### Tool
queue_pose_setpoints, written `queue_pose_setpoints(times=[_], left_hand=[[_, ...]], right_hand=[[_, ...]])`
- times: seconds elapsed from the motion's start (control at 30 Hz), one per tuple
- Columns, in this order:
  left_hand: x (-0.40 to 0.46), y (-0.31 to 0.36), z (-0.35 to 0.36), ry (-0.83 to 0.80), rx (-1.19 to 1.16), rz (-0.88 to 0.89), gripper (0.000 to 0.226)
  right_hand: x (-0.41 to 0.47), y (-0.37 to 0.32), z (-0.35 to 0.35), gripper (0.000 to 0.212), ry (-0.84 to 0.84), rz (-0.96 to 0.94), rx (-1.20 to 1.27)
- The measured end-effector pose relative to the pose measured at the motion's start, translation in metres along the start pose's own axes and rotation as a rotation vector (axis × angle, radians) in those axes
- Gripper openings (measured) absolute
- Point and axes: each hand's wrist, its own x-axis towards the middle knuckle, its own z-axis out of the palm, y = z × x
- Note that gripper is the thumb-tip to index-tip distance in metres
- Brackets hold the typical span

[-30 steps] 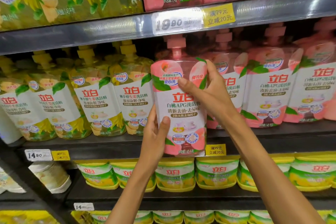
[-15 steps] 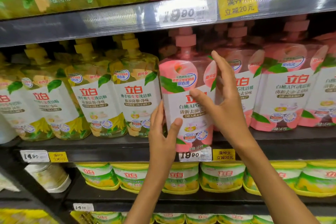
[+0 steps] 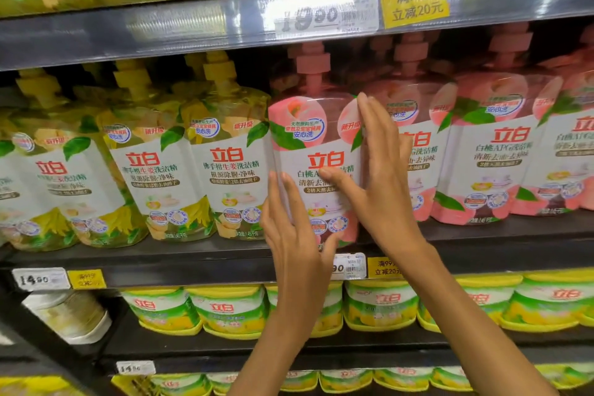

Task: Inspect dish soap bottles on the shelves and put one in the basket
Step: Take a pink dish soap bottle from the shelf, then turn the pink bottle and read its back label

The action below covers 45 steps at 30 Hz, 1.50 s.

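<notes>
Pink bottle (image 3: pixel 316 167): upright at shelf (image 3: pixel 193 259) edge, wedged between yellow bottle (image 3: pixel 229 177) and pink neighbour (image 3: pixel 418 151). Left hand (image 3: pixel 297 244), right hand (image 3: pixel 382 183): fingers spread, flanking it, grasping nothing.

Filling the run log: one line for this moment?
pink bottle upright on shelf | left hand, right hand open, flanking it | no basket in view

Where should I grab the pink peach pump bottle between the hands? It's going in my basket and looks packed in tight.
Grip the pink peach pump bottle by its flat sides from the front; neighbours crowd both edges, and the shelf above leaves little room over the pump.
</notes>
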Motion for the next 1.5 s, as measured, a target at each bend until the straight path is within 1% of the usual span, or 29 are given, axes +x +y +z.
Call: queue_pose_setpoints(times=[0.07, 0.2, 0.37, 0.43, 0.47, 0.5, 0.53, 0.6, 0.63, 0.67, 0.7, 0.77, 0.8, 0.87, 0.97, 1.13, 1.23, 1.33, 1.37, 1.5], left_hand=[[0.004, -0.005, 0.0, 0.007, 0.008, -0.039, 0.108], [0.013, -0.007, 0.003, -0.048, 0.04, -0.114, 0.109], [0.017, 0.0, 0.008, -0.092, 0.096, -0.169, 0.11], [0.016, 0.004, 0.008, -0.105, 0.097, -0.176, 0.108], [0.016, 0.006, 0.007, -0.113, 0.1, -0.184, 0.107], [0.016, 0.008, 0.007, -0.119, 0.111, -0.195, 0.106], [0.016, 0.01, 0.005, -0.107, 0.118, -0.199, 0.104], [0.015, 0.017, 0.002, -0.029, 0.052, -0.161, 0.091], [0.014, 0.024, 0.003, -0.009, -0.012, -0.097, 0.08], [0.012, 0.031, 0.005, -0.031, -0.087, -0.015, 0.07], [0.01, 0.039, 0.009, -0.095, -0.176, 0.043, 0.066], [0.009, 0.053, 0.019, -0.27, -0.33, 0.05, 0.071], [0.009, 0.057, 0.025, -0.321, -0.369, 0.041, 0.076], [0.012, 0.063, 0.038, -0.339, -0.395, 0.054, 0.087], [0.012, 0.071, 0.049, -0.309, -0.472, 0.006, 0.101], [0.004, 0.073, 0.056, -0.235, -0.565, -0.017, 0.097], [0.001, 0.072, 0.052, -0.177, -0.637, -0.044, 0.099], [-0.003, 0.069, 0.048, -0.156, -0.658, -0.035, 0.094], [-0.004, 0.067, 0.047, -0.153, -0.663, -0.029, 0.093], [-0.005, 0.064, 0.043, -0.152, -0.715, -0.039, 0.091]], right_hand=[[0.003, 0.0, 0.004, 0.087, -0.003, 0.037, -0.048], [0.007, -0.002, 0.014, 0.084, 0.033, 0.092, -0.136], [0.011, -0.002, 0.017, 0.082, 0.032, 0.093, -0.246], [0.009, -0.002, 0.013, 0.08, 0.014, 0.082, -0.188], [0.008, 0.0, 0.007, 0.078, 0.037, 0.081, -0.118], [0.008, 0.003, -0.001, 0.073, 0.103, 0.071, -0.065], [0.009, 0.008, -0.011, 0.067, 0.199, 0.053, -0.064], [0.02, 0.022, -0.037, 0.057, 0.383, 0.038, -0.213], [0.028, 0.03, -0.049, 0.056, 0.417, 0.058, -0.328], [0.037, 0.038, -0.059, 0.058, 0.388, 0.094, -0.441], [0.045, 0.045, -0.065, 0.064, 0.307, 0.138, -0.549], [0.056, 0.051, -0.069, 0.075, 0.128, 0.183, -0.718], [0.059, 0.052, -0.068, 0.075, 0.078, 0.178, -0.739], [0.061, 0.051, -0.067, 0.072, 0.057, 0.165, -0.689], [0.06, 0.052, -0.072, 0.069, 0.092, 0.141, -0.654], [0.05, 0.046, -0.077, 0.058, 0.187, 0.021, -0.598], [0.044, 0.04, -0.08, 0.058, 0.189, 0.024, -0.486], [0.04, 0.034, -0.081, 0.063, 0.162, 0.088, -0.32], [0.039, 0.033, -0.082, 0.067, 0.145, 0.105, -0.251], [0.034, 0.031, -0.084, 0.095, 0.114, 0.16, 0.005]])
